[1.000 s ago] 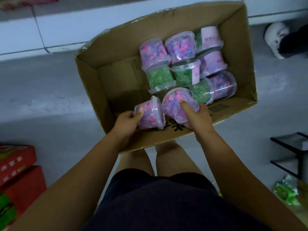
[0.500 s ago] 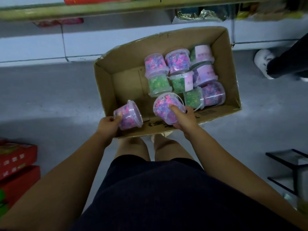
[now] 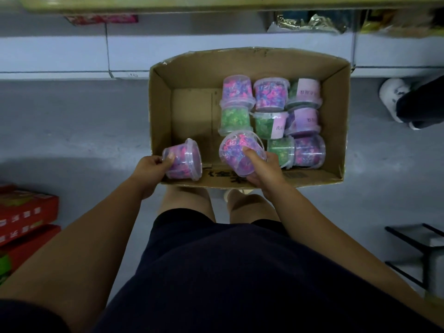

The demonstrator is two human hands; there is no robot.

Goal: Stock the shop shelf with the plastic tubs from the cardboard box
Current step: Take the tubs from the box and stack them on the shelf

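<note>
Grey floor (image 3: 72, 131) carries the open cardboard box (image 3: 336, 111); red cartons (image 3: 26, 212) stacked at its left edge.

A shop aisle: stocked shelf (image 3: 312, 22), red boxed goods (image 3: 24, 212), seemingly for sale.

Dark navy shorts (image 3: 216, 272), bare forearms and knees, a pale shoe (image 3: 228, 194) just showing

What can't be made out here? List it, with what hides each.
Head view only:
- Shop shelf: cut off by the top edge; its free space is unseen.
- Labels on tubs in the cardboard box: print too small to read.
- Left hand and right hand: palms hidden behind their tubs.
</note>
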